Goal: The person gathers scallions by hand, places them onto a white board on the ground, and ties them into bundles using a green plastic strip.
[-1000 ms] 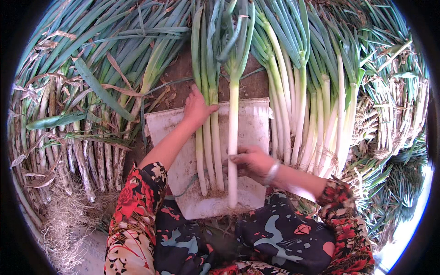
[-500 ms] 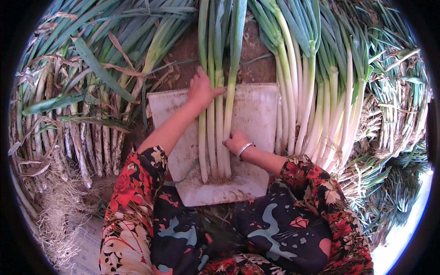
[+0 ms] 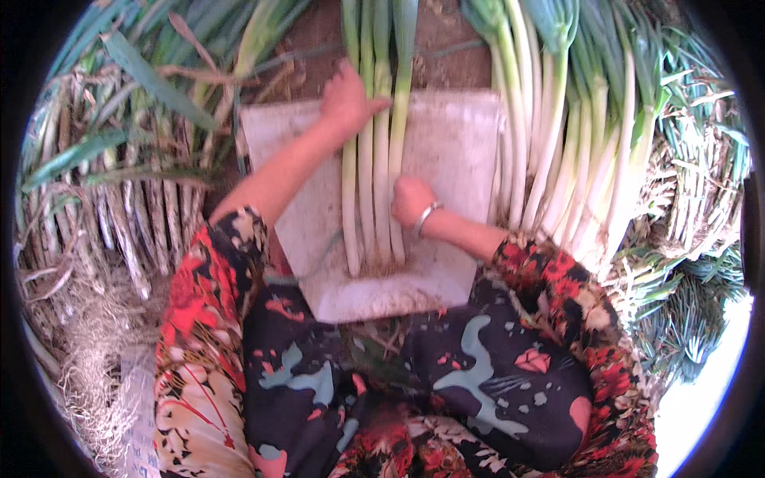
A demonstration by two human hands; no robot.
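Note:
Several long green onions [image 3: 367,183] with white stalks and green tops lie side by side, roots toward me, on a soil-smeared white board [image 3: 446,159] in front of my lap. My left hand [image 3: 347,99] is closed on their upper stalks, its thumb laid across the front; its other fingers are partly hidden. Lower down, my right hand [image 3: 413,203], with a silver bracelet on the wrist, has its fingers curled against the rightmost stalk. Its fingertips are hidden. The root ends [image 3: 386,263] rest near the board's lower lip.
Cleaner white-stalked green onions [image 3: 550,151] lie right of the board. Unpeeled, soil-covered ones [image 3: 151,231] with tangled roots [image 3: 103,358] are heaped at left. More bundles [image 3: 685,183] stand at far right. Brown ground [image 3: 454,68] shows beyond the board.
The whole view has shifted, so the board, onions and hands appear higher in the picture. My right fingers look more curled; my left hand keeps its grip on the stalks.

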